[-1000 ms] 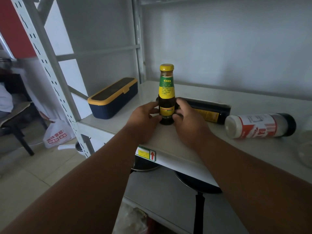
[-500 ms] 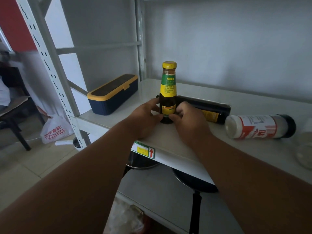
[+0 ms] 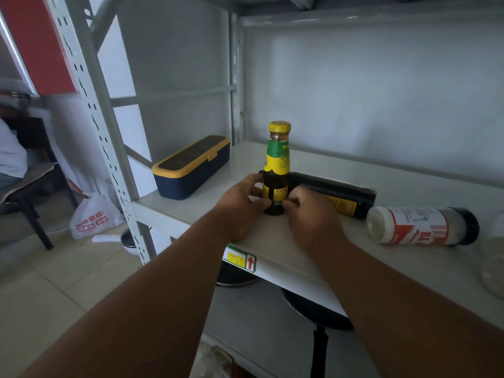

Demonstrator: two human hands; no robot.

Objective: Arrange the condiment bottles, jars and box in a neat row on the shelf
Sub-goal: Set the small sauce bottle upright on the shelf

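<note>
A dark sauce bottle with a yellow cap and green-yellow label stands upright on the grey shelf. My left hand and my right hand both grip its lower part, fingertips on either side. Behind it a long dark bottle lies on its side. A white jar with red print and a black cap lies on its side at the right. A navy box with a yellow rim sits at the shelf's left end.
A clear glass jar shows at the right edge. Pans rest on the lower shelf. The perforated upright post marks the shelf's left front corner. On the floor to the left are a white plastic bag and a seated person on a chair.
The view has shifted slightly. Both hands stay on the upright sauce bottle, and their fingers have moved a little around its base. The bottle stands in the same spot.
</note>
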